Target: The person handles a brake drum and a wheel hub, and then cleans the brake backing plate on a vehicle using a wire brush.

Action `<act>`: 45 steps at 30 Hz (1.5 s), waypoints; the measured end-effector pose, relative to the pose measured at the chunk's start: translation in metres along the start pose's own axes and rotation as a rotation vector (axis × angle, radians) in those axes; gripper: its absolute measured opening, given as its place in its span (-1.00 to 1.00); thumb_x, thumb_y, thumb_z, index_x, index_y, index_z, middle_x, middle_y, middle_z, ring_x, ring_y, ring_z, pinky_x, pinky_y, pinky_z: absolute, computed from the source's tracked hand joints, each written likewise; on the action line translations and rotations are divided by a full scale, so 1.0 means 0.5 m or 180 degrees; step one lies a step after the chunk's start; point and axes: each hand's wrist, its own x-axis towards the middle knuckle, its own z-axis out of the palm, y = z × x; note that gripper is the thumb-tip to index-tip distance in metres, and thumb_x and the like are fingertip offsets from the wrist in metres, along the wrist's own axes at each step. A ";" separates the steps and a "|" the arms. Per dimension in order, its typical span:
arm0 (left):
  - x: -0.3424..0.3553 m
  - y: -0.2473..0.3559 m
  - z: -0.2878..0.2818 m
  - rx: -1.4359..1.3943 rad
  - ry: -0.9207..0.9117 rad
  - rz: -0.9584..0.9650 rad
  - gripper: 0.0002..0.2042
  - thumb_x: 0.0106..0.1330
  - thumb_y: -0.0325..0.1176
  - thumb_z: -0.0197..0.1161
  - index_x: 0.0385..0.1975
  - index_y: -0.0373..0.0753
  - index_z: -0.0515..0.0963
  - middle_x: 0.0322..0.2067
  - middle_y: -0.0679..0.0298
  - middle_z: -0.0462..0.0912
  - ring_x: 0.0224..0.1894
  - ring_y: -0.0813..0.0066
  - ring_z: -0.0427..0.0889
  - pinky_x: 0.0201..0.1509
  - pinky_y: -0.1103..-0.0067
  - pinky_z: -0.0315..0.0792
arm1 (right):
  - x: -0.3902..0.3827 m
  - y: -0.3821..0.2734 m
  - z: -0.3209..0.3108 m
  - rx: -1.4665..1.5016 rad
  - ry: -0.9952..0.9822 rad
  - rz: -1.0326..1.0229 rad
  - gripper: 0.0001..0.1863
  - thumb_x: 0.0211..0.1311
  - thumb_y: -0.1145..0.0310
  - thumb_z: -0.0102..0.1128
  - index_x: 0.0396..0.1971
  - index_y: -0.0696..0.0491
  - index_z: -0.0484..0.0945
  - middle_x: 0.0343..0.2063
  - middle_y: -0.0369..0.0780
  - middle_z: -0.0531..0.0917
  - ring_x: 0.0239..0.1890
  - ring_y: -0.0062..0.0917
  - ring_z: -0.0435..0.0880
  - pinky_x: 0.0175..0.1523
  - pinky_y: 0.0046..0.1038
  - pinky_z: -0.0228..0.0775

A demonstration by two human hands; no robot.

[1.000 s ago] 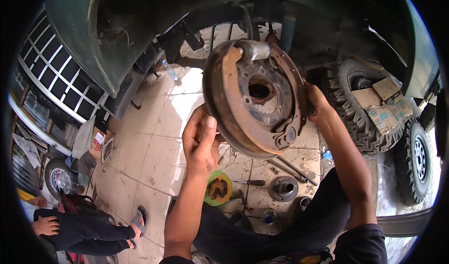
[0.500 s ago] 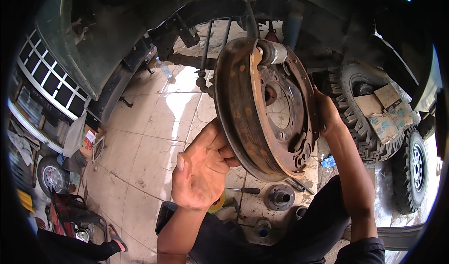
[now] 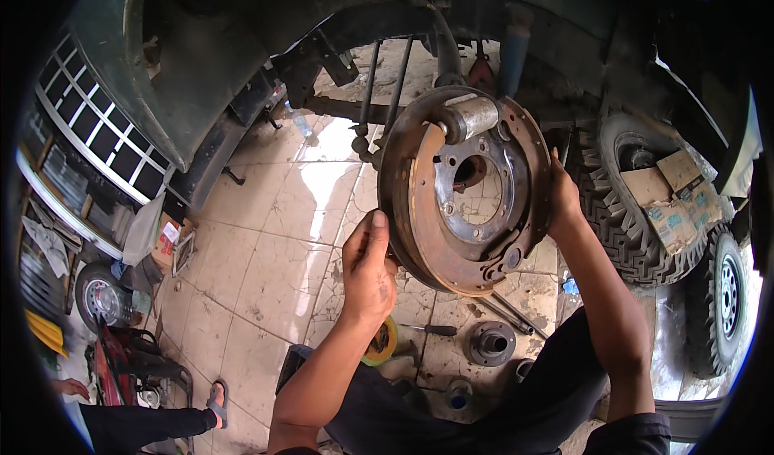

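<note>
A round, rusty drum brake assembly [image 3: 427,221] is held up in front of me, its open face turned toward me. Curved brake shoes [image 3: 532,156] line its sides, and a silver cylinder [image 3: 474,118] is fixed across the top. Part of a dark axle end [image 3: 468,173] shows through its large central hole. My left hand [image 3: 371,277] is closed on the lower left rim, thumb in front and fingers hidden behind. On the right edge, my right hand [image 3: 563,197] grips the assembly, with most of its fingers hidden behind it.
Below lie a flanged hub [image 3: 491,344], a screwdriver [image 3: 431,329], metal rods [image 3: 516,316] and a yellow ring-shaped roll [image 3: 385,344]. A large tyre [image 3: 605,229] with cardboard [image 3: 677,193] on it stands right. Dark vehicle bodywork hangs overhead. Another person's sandalled foot [image 3: 218,402] is lower left.
The brake assembly has turned to face me more fully and sits slightly lower. My left hand has gone from an open palm against the rim to a grip with the thumb in front.
</note>
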 end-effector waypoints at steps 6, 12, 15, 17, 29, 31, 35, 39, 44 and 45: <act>0.008 -0.015 -0.005 -0.0402 0.0214 0.0044 -0.71 0.42 -0.16 0.06 -0.08 -0.26 0.48 -0.19 0.33 0.60 -0.17 0.60 0.55 -0.06 0.61 0.43 | -0.034 -0.001 0.035 0.0152 0.0249 -0.0351 -0.47 0.31 -0.15 -0.03 -0.26 0.11 0.51 -0.45 -0.25 0.57 -0.39 -0.53 0.55 -0.25 -0.45 0.42; 0.011 -0.020 -0.018 -0.0367 0.0325 -0.0167 -0.59 0.48 -0.08 -0.19 0.17 -0.18 0.29 0.15 0.26 0.35 0.22 0.42 0.29 0.29 0.41 0.18 | -0.039 0.011 0.035 0.0136 0.0109 -0.0685 -0.46 0.31 -0.15 -0.03 -0.28 0.11 0.51 -0.44 -0.27 0.57 -0.42 -0.57 0.53 -0.27 -0.52 0.40; 0.012 -0.018 -0.012 -0.0429 0.0261 -0.0237 -0.53 0.48 -0.01 -0.23 0.22 -0.16 0.25 0.19 0.28 0.32 0.25 0.40 0.25 0.33 0.42 0.12 | -0.029 0.009 0.021 0.0176 0.0011 -0.0848 -0.48 0.32 -0.13 -0.03 -0.25 0.11 0.52 -0.41 -0.26 0.58 -0.39 -0.57 0.55 -0.26 -0.52 0.41; 0.007 -0.013 -0.005 -0.0418 0.0311 -0.0323 -0.50 0.47 0.03 -0.22 0.25 -0.16 0.23 0.21 0.29 0.30 0.26 0.40 0.24 0.35 0.42 0.10 | -0.036 0.008 0.023 0.0279 -0.0087 -0.0972 -0.48 0.32 -0.12 -0.02 -0.22 0.11 0.52 -0.39 -0.25 0.60 -0.37 -0.56 0.56 -0.25 -0.52 0.41; 0.022 -0.050 -0.013 -0.0448 0.0269 -0.0215 -0.47 0.44 0.06 -0.14 0.21 -0.23 0.27 0.15 0.26 0.37 0.19 0.42 0.32 0.29 0.45 0.17 | -0.036 -0.009 0.023 0.0649 -0.0273 -0.1060 -0.49 0.35 -0.05 -0.04 -0.12 0.15 0.54 -0.22 -0.19 0.61 -0.17 -0.50 0.58 -0.04 -0.46 0.40; 0.024 -0.051 -0.003 -0.0708 0.0439 -0.0180 -0.52 0.43 -0.03 -0.03 0.09 -0.33 0.38 0.02 0.26 0.52 0.04 0.52 0.48 0.16 0.55 0.32 | -0.025 -0.006 0.018 0.0660 -0.0295 -0.1035 -0.49 0.35 -0.05 -0.03 -0.13 0.15 0.54 -0.22 -0.18 0.61 -0.17 -0.50 0.58 -0.03 -0.46 0.40; 0.029 -0.061 -0.001 -0.0572 0.0394 -0.0150 -0.53 0.42 -0.02 -0.01 0.08 -0.32 0.40 0.00 0.26 0.53 0.02 0.52 0.50 0.15 0.56 0.33 | -0.009 0.000 0.005 0.0440 -0.0226 -0.0959 -0.48 0.40 -0.01 -0.15 0.08 0.11 0.41 -0.05 -0.20 0.56 -0.03 -0.45 0.55 0.10 -0.42 0.37; 0.049 -0.066 -0.012 -0.0505 0.0361 -0.0437 -0.44 0.40 0.11 -0.11 0.18 -0.23 0.31 0.11 0.24 0.42 0.16 0.39 0.37 0.26 0.43 0.23 | -0.010 0.008 0.010 0.0277 -0.0141 -0.1015 -0.47 0.37 -0.06 -0.09 -0.01 0.13 0.48 -0.16 -0.19 0.60 -0.13 -0.48 0.58 -0.01 -0.45 0.41; 0.081 -0.080 -0.045 -0.0718 0.0317 -0.0356 -0.39 0.37 0.20 -0.17 0.20 -0.17 0.30 0.15 0.24 0.38 0.20 0.33 0.33 0.29 0.39 0.19 | -0.019 0.030 0.031 0.0419 -0.0494 -0.1035 -0.44 0.32 -0.10 -0.03 -0.11 0.17 0.51 -0.21 -0.16 0.62 -0.19 -0.48 0.60 -0.06 -0.47 0.44; 0.088 -0.082 -0.051 -0.0699 0.0307 -0.0306 -0.38 0.37 0.21 -0.17 0.20 -0.16 0.30 0.15 0.24 0.39 0.20 0.33 0.33 0.29 0.39 0.19 | -0.014 0.033 0.030 0.0425 -0.0601 -0.1045 -0.43 0.33 -0.10 -0.03 -0.10 0.17 0.51 -0.20 -0.16 0.62 -0.18 -0.47 0.60 -0.04 -0.46 0.43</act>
